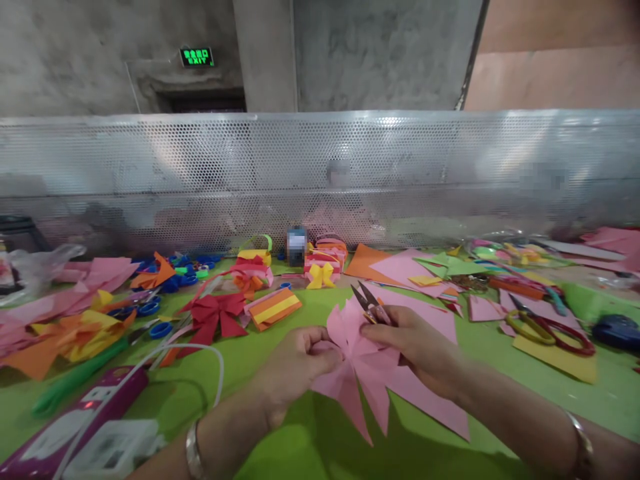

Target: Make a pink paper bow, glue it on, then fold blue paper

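— What do we see, biggest first?
— We see the green table, then our pink paper bow held low over its middle.
— And our hands?
— Our left hand pinches the bow's folded centre. Our right hand grips the bow from the other side, fingers closed round small snips too.
— Anything beside us?
— A red bow lies further left.
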The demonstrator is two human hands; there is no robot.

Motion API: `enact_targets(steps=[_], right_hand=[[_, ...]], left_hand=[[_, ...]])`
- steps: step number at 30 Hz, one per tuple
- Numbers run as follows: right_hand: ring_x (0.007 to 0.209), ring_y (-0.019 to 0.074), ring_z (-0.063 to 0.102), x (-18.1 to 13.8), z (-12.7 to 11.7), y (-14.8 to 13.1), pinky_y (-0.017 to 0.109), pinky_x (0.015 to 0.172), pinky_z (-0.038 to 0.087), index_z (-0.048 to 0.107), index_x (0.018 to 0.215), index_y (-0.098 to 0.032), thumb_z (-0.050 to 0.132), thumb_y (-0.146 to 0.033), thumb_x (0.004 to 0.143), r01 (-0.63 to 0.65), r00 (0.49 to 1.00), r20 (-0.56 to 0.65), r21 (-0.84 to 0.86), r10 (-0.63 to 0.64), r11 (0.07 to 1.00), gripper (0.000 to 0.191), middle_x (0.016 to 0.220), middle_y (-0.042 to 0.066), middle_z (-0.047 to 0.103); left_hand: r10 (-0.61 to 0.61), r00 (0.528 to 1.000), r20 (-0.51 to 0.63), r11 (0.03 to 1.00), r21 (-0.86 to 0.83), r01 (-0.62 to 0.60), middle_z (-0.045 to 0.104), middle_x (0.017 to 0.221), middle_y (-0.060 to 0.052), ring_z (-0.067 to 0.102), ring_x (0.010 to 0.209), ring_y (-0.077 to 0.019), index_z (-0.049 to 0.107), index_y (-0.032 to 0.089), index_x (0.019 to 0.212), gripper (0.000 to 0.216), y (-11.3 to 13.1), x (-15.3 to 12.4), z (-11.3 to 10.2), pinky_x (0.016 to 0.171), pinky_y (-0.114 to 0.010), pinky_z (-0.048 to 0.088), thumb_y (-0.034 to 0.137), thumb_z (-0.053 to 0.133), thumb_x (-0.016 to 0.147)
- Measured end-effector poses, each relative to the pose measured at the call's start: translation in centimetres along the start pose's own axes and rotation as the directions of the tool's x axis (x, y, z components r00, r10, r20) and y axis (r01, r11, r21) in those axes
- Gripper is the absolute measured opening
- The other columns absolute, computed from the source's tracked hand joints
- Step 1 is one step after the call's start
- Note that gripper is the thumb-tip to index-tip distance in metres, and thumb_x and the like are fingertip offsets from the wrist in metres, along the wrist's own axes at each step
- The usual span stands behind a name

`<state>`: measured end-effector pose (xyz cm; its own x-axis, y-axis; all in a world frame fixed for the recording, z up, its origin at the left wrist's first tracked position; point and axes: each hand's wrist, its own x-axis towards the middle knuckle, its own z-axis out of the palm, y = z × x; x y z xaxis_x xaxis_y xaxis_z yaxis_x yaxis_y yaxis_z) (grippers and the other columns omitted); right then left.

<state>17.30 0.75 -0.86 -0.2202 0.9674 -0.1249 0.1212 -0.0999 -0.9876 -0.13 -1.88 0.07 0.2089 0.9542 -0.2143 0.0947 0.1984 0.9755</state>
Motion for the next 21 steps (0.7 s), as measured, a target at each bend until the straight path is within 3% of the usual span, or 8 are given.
enact_targets(steps=[4, 8, 10, 12, 15, 21], right_hand=[[0.05, 0.0068, 0.033, 0.0, 0.0, 0.2, 0.021, 0.046, 0.022, 0.045, 0.069, -0.019, 0.061, -0.028, 0.068, 0.022, 1.0, 0.021, -0.026, -0.021, 0.999, 0.019, 0.058, -0.007, 0.039], [0.051, 0.007, 0.034, -0.1, 0.2, 0.4, 0.021, 0.046, 0.024, 0.048, 0.072, -0.019, 0.065, -0.035, 0.07, 0.05, 0.998, 0.033, -0.041, -0.049, 0.998, 0.023, 0.06, -0.007, 0.04], [0.052, 0.0068, 0.032, 0.1, 0.3, 0.5, 0.021, 0.047, 0.024, 0.049, 0.074, -0.018, 0.065, -0.043, 0.071, 0.062, 0.998, 0.023, 0.011, -0.062, 0.998, 0.029, 0.062, -0.006, 0.041], [0.052, 0.0069, 0.032, 0.3, 0.2, 0.5, 0.022, 0.046, 0.024, 0.051, 0.076, -0.018, 0.062, -0.051, 0.073, 0.061, 0.998, -0.027, 0.062, -0.059, 0.996, 0.034, 0.064, -0.005, 0.043], [0.053, 0.0078, 0.032, 0.5, 0.1, 0.6, 0.022, 0.046, 0.025, 0.056, 0.084, -0.017, 0.055, -0.057, 0.076, 0.032, 0.996, -0.082, 0.095, -0.025, 0.995, 0.041, 0.07, -0.002, 0.048], [0.058, 0.0103, 0.037, -0.9, 1.0, 0.6, 0.023, 0.051, 0.028, 0.06, 0.083, -0.017, 0.05, -0.055, 0.079, -0.046, 0.998, 0.029, -0.074, 0.048, 0.996, 0.04, 0.072, 0.0, 0.049]], left_hand=[[-0.012, 1.0, 0.019, 1.0, -0.014, 0.012, 0.067, 0.075, -0.003, 0.06, 0.067, -0.0138, 0.066, 0.013, 0.082, 0.025, -0.1, -0.2, -0.1, 0.065, -0.024, 0.043, 0.022, 0.072, 0.06], [-0.148, 0.989, 0.02, 0.982, -0.115, 0.149, 0.07, 0.078, -0.006, 0.064, 0.068, -0.0175, 0.066, 0.011, 0.087, 0.04, -0.5, -0.3, 0.0, 0.069, -0.029, 0.047, 0.011, 0.078, 0.048], [-0.17, 0.985, 0.013, 0.963, -0.209, 0.169, 0.07, 0.075, -0.007, 0.065, 0.067, -0.0189, 0.066, 0.01, 0.082, 0.037, -0.6, -0.1, 0.1, 0.069, -0.031, 0.049, 0.007, 0.077, 0.046], [-0.144, 0.988, -0.053, 0.933, -0.34, 0.118, 0.07, 0.07, -0.006, 0.065, 0.063, -0.0174, 0.066, 0.011, 0.077, 0.028, -0.4, 0.3, 0.0, 0.066, -0.03, 0.05, 0.006, 0.074, 0.051], [-0.085, 0.967, -0.239, 0.879, -0.474, -0.04, 0.069, 0.068, -0.003, 0.063, 0.059, -0.0126, 0.064, 0.013, 0.076, 0.017, 0.0, 0.9, -0.7, 0.06, -0.023, 0.049, 0.006, 0.07, 0.062], [-0.079, 0.888, -0.453, 0.86, -0.482, -0.169, 0.068, 0.069, 0.001, 0.062, 0.057, -0.0081, 0.06, 0.016, 0.082, 0.026, 0.3, 1.5, -2.1, 0.056, -0.018, 0.044, 0.0, 0.066, 0.062]])
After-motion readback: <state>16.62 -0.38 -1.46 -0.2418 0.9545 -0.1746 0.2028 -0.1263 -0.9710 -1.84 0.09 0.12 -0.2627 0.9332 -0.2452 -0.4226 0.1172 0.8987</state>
